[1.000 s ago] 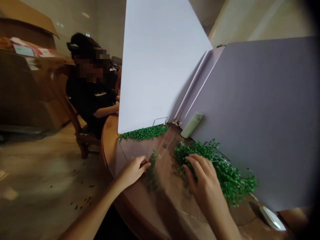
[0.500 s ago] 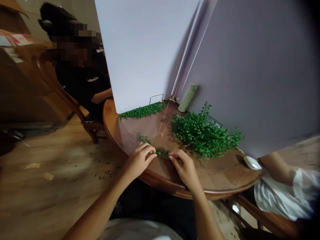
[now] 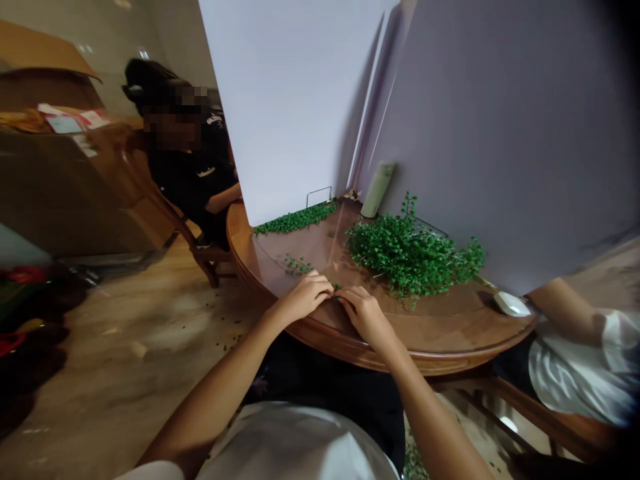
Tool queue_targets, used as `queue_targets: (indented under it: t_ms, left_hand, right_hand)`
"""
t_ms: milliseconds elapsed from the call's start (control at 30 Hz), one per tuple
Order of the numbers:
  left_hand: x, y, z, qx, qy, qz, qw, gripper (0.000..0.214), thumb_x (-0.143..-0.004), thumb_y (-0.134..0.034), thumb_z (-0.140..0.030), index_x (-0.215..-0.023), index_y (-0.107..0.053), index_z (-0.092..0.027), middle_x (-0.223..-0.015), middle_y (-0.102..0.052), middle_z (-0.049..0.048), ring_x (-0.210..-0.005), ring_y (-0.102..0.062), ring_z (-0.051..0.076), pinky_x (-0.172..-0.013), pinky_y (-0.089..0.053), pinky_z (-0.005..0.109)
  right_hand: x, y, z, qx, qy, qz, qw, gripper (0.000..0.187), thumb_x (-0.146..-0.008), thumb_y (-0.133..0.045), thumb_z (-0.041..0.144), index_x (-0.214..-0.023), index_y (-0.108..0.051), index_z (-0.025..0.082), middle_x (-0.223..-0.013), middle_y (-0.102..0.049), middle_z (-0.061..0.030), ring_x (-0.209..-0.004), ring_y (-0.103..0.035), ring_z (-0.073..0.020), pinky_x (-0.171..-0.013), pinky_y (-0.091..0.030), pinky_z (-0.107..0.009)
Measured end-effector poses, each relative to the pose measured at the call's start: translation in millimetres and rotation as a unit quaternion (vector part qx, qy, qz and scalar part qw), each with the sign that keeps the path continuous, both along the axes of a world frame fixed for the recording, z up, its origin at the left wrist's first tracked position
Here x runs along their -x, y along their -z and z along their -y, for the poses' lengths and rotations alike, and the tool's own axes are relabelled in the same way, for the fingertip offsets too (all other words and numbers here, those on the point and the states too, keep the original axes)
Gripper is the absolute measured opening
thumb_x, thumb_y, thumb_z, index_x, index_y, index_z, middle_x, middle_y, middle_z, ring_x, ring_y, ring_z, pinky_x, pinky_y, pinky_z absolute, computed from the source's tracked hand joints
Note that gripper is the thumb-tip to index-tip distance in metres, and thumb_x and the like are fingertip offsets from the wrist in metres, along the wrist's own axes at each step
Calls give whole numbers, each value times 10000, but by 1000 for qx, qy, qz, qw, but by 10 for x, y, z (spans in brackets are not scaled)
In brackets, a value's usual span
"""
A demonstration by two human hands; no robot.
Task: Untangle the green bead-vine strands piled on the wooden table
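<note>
Sprig: a small green plastic sprig [image 3: 334,287] is held between the two hands, just above the near edge of the counter.
Sprig axis: the little that shows runs left to right, from one hand to the other and roughly along the near edge. Its ends are hidden, so which way the tip points cannot be told.
Left hand: the left hand [image 3: 303,298] has its fingers [image 3: 323,288] drawn together and pinched on the left end of the sprig.
Right hand: the right hand [image 3: 364,313] has its fingers [image 3: 346,298] closed on the right end. The fingertips of the two hands almost meet.
Counter: a round brown wooden counter [image 3: 450,333] with a shiny top.
Loose piece: a second thin green leafy sprig [image 3: 299,265] lies flat just behind the left hand, toward the counter's left edge.
Heap: a big pile of green plastic foliage [image 3: 413,253] lies behind the right hand, toward the counter's right side.
Strip: a row of small green plastic bits [image 3: 295,219] lies along the foot of an upright white board [image 3: 295,100] at the far left edge.
Back: a tall grey board [image 3: 500,133] stands along the far right. A pale green tube [image 3: 377,190] leans against it.
Right edge: a flat white oval object [image 3: 511,305] lies there, beside another person's bare forearm [image 3: 560,310].
Left: a person in a dark shirt [image 3: 195,180] sits beyond the white board.
</note>
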State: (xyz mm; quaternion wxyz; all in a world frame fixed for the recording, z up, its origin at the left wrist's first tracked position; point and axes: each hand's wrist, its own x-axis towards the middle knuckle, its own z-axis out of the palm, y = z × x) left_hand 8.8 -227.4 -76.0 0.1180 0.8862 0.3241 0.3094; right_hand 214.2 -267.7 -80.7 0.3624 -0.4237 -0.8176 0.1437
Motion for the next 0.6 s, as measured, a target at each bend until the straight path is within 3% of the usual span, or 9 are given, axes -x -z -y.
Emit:
queue_targets:
  t_ms: [167,333,467,600]
  left_hand:
    - [-49,-59,78,-8,-21,41,999,62,-970,-629,-215,-982,-674,-175,-1000,-692,46,-990,-587,198,-919,-475,323]
    - [-191,-44,196,-11,-19,44,999,77,-904,-721,-218,-955,-673,-186,-970,-693,33,-969,-584,213,-907,-476,338]
    - [-69,-49,289,-9,-50,69,996,79,-930,-684,-191,-1005,-659,-184,-991,-685,39,-975,-588,204,-902,-470,330]
    - [103,-49,341,4,-70,67,995,52,-915,-696,-160,-924,-653,-188,-928,-689,17,-929,-591,193,-881,-461,320]
  right_hand:
    - [-105,-109,-127,-12,16,13,1000,248,-989,-492,122,-1107,-702,183,-1068,-690,-115,-983,-648,-240,-906,-505,-372]
    - [-143,-184,-197,-6,-4,31,999,197,-962,-543,83,-993,-704,193,-1013,-716,-72,-958,-662,-210,-893,-495,-320]
    - [-96,-187,-54,-6,8,21,1000,145,-980,-561,125,-990,-692,188,-954,-702,-59,-898,-651,-196,-851,-489,-300]
    - [-40,-175,86,1,3,9,1000,98,-979,-596,158,-987,-686,193,-944,-690,-48,-878,-648,-184,-840,-489,-284]
